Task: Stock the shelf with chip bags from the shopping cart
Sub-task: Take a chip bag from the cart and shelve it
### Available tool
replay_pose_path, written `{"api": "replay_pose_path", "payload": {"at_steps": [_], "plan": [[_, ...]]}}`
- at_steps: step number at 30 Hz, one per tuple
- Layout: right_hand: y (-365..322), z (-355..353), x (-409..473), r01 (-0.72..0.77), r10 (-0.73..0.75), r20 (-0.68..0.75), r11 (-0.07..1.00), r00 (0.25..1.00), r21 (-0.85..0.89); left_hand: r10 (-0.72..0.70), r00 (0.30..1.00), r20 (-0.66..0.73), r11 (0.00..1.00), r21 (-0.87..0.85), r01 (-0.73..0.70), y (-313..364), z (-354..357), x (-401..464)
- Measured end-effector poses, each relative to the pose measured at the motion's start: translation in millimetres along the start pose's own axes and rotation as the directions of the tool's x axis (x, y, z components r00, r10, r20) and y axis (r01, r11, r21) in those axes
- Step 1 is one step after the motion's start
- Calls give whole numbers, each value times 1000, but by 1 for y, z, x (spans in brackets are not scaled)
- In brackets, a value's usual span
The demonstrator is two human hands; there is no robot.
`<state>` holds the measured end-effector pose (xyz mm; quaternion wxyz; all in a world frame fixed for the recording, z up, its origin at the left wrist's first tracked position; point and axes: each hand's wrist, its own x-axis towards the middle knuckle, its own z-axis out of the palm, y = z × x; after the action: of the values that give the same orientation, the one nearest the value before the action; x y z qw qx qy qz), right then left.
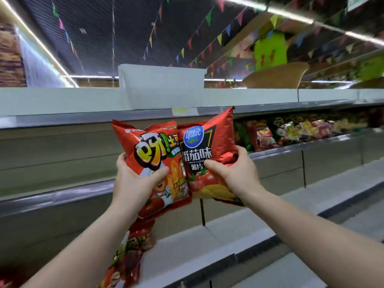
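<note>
Chip bags, two, red, held up side by side in front of the shelf unit, both off the shelf boards.

Item 1: fries bag (154, 161), red with a yellow cartoon logo and a picture of fries. Left hand (133, 179) grips its lower left part, thumb curled over the front, fingers behind. Long axis near upright, top leaning slightly left; printed face toward the camera.

Item 2: tomato chip bag (207, 150), red with a black panel, a blue round logo and white characters. Right hand (234, 173) grips its lower right part, thumb across the front, fingers wrapped round the right edge. Long axis near upright, top corner tilted right and reaching up to the front lip of the upper shelf (62, 119). Its left edge touches the right edge of the fries bag.

Item 3: further red bags (133, 252), below the left forearm near the bottom edge of the view, blurred; print cannot be read, and what carries them cannot be told.

Containers: middle shelf (311, 146), right end, holds a row of assorted snack packs (291, 132) in green, red and yellow, blurred. White lower shelf (259, 215) runs beneath the hands. White box (162, 86) stands on the top board, contents hidden.

Overhead: strings of coloured pennants (207, 28).
</note>
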<state>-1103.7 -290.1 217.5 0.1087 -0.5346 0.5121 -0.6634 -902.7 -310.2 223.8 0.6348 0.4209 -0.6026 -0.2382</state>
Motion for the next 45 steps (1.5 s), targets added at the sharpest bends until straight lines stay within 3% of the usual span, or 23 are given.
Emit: {"api": "replay_pose_path", "payload": {"at_steps": [10,16,24,32,45], "plan": [[73,-92,73,-82,80,-39,996,996,-43,-37,995,89,998,-39,41,-8,140,13],[114,-101,140,-193,197,-67,979,978,60,-91,988,122,996,11,90,-13,180,50],[162,-80,238,-401,386,109,865,916,303,-211,969,130,969,-100,225,-33,212,122],[190,-59,321,-532,446,323,805,834,262,-334,895,294,921,-99,377,-33,244,162],[250,14,442,-502,292,564,825,772,260,-442,869,222,890,-10,456,-33,307,192]]}}
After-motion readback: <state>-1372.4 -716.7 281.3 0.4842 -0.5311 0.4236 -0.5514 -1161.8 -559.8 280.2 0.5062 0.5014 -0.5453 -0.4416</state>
